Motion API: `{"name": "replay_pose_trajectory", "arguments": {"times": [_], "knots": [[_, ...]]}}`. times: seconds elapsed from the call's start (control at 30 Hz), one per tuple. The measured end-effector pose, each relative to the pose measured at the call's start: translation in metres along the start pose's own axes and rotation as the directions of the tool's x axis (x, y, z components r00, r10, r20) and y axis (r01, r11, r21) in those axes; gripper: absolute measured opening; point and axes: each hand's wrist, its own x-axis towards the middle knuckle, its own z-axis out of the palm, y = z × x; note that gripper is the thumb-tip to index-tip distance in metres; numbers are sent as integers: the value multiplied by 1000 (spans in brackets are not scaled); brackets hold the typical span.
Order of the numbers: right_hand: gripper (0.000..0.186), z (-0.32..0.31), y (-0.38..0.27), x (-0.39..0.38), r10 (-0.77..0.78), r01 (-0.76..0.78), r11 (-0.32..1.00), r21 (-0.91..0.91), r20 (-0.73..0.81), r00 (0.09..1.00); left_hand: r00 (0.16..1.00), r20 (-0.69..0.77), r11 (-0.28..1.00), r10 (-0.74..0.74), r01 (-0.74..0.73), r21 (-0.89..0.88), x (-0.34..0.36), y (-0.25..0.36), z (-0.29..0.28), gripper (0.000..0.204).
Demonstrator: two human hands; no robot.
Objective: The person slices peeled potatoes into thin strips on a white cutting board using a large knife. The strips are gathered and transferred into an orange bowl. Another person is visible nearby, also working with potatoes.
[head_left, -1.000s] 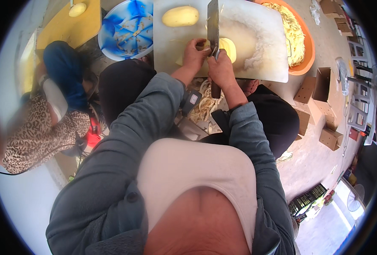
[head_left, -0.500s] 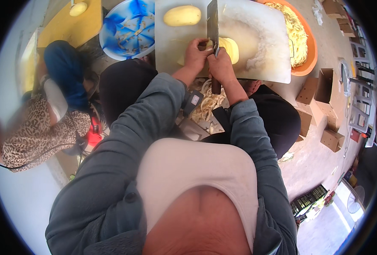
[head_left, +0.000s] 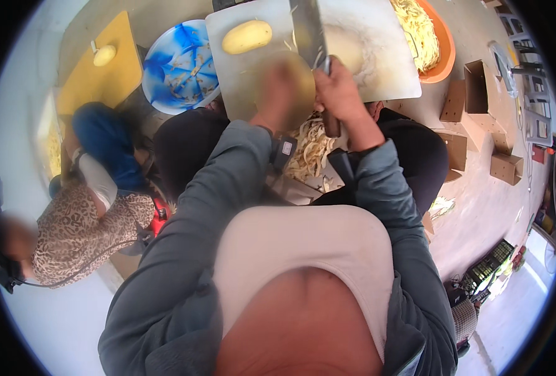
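A cleaver (head_left: 309,34) rises over the white cutting board (head_left: 384,69), its blade pointing away from me. My right hand (head_left: 340,91) is closed around its handle, which sticks out below the fist. Close on the blade's left, my left hand (head_left: 276,91) is smeared by motion, so its fingers do not show. A pale yellow blur (head_left: 301,88), which looks like cut potato, lies against this hand; whether the hand grips it cannot be told. One whole peeled potato (head_left: 247,36) rests at the board's far left.
Left of the board stands a blue-and-white basin (head_left: 187,47) with scraps inside. Beyond it another potato (head_left: 104,55) lies on a yellow board (head_left: 112,81), near a person in leopard print (head_left: 83,235). An orange tub (head_left: 444,47) holds potato strips. Peelings (head_left: 312,147) lie below; cardboard boxes (head_left: 478,88) stand right.
My left hand has come away from the blade's edge and blurred. The potato piece seen right of the blade no longer shows there. The whole view has shifted slightly.
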Motion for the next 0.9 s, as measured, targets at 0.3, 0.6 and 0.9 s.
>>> {"name": "replay_pose_trajectory", "arguments": {"times": [0.3,0.6,0.9], "knots": [[19,-62,-76,-64,-83,101,968,231,-89,993,962,16,920,274,-267,287,-4,5,-6,61],[17,-83,-75,-73,-2,26,894,447,-55,998,821,347,581,453,-568,583,-13,33,0,99],[20,-108,-77,-91,-20,46,891,452,-63,998,753,520,441,404,-658,610,-10,50,23,94]]}}
